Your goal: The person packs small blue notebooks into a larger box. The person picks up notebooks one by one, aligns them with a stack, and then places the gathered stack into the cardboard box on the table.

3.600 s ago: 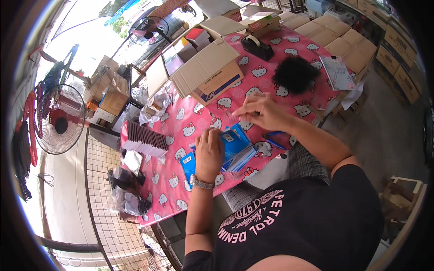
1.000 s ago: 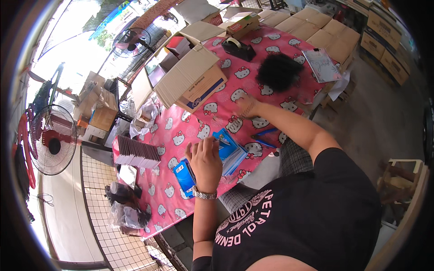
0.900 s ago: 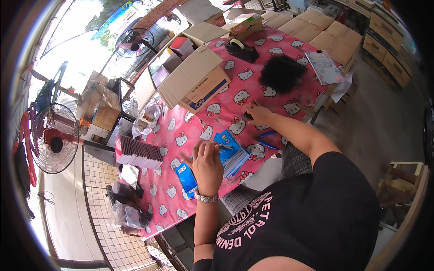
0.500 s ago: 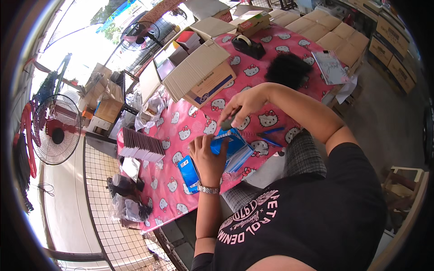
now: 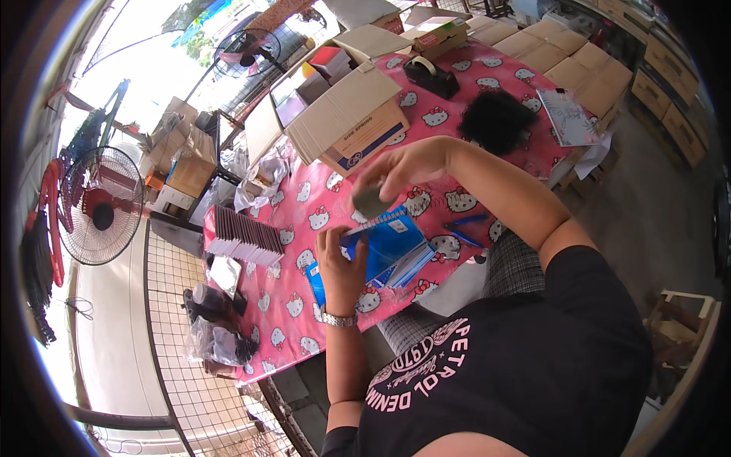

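A blue notebook (image 5: 397,242) lies on the pink patterned tablecloth, its coil edge on the far side and white pages showing at the near right. My left hand (image 5: 341,266), with a metal watch at the wrist, grips the notebook's left end, thumb on the cover. Part of another blue notebook (image 5: 313,280) shows beside that hand. Just above the coil edge, my right hand (image 5: 403,169) is closed on a flat, dark olive piece (image 5: 371,202) whose kind I cannot make out. Blue-handled pliers (image 5: 466,225) lie to the right of the notebook.
A stack of maroon notebooks (image 5: 245,238) stands at the left. Farther back are an open cardboard box (image 5: 358,137), a tape dispenser (image 5: 432,78), a black tangled pile (image 5: 499,120) and a pale-covered notebook (image 5: 567,118). A standing fan (image 5: 100,206) is at the far left.
My right hand has lifted slightly and shifted left with the olive piece. More of the blue notebook's cover shows. The whole view has shifted slightly.
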A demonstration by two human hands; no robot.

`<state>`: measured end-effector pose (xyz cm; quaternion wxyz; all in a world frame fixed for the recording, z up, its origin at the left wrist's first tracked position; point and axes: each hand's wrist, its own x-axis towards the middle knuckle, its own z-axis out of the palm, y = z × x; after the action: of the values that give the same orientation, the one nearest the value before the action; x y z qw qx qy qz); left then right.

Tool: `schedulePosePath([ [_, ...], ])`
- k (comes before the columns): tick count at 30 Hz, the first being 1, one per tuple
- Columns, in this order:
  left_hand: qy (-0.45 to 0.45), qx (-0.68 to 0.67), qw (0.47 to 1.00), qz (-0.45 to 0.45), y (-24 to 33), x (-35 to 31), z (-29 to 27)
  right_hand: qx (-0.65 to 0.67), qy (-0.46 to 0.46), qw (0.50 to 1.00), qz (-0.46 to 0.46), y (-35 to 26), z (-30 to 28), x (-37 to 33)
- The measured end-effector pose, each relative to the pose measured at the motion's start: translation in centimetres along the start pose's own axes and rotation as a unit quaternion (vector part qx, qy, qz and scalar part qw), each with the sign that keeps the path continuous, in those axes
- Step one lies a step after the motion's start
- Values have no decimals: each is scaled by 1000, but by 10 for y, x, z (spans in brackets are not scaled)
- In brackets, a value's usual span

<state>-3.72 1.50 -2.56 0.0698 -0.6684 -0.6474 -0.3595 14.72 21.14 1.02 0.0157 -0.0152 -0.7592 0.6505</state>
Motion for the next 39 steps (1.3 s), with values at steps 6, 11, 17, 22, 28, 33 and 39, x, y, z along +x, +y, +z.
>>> schedulePosePath([
  [6, -54, -60, 995, -65, 1, 4, -4, 242, -48, 965, -89, 7, 1, 11],
  [11, -64, -126, 987, -73, -8, 4, -4, -7, 6, 1000, -16, 5, 1, 22],
  [17, -77, -177, 975, -114, -19, 5, -3, 38, 57, 997, -34, -6, 5, 19],
  [22, -66, -180, 974, -123, -11, 9, -2, -170, 38, 983, 66, 0, 6, 30],
  [28, -78, -202, 967, -134, -18, 10, -1, -222, 129, 966, 12, 58, -10, 36],
  [33, -37, -250, 954, -162, -25, 5, 4, -394, 384, 775, 311, 186, -6, -25],
  [39, 26, -308, 926, -214, -19, -5, 8, -529, 440, 699, 195, 230, 140, -81],
])
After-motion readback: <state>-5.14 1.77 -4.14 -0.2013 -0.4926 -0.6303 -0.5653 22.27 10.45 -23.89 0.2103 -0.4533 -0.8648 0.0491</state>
